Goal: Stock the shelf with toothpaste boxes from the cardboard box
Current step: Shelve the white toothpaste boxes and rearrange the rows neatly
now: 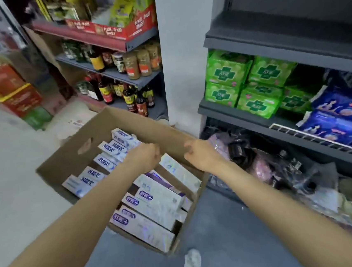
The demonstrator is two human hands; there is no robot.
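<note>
Left of the dark grey metal shelf (276, 110), whose bottom-tier goods blur together, the open brown cardboard box (114, 126) holds white toothpaste boxes (155, 200), several hidden under both arms, while left hand (145, 157) and right hand (198, 152) hover clenched, grasping nothing.

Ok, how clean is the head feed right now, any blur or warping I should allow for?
Head view: motion blur smears the far-left stacked cartons and the jumbled dark goods on the bottom right shelf; the open brown cardboard box of white toothpaste boxes stays readable; wide-angle distortion bows the dark grey shelf edges; lighting is even, no harsh glare; left hand and right hand look soft-edged.
</note>
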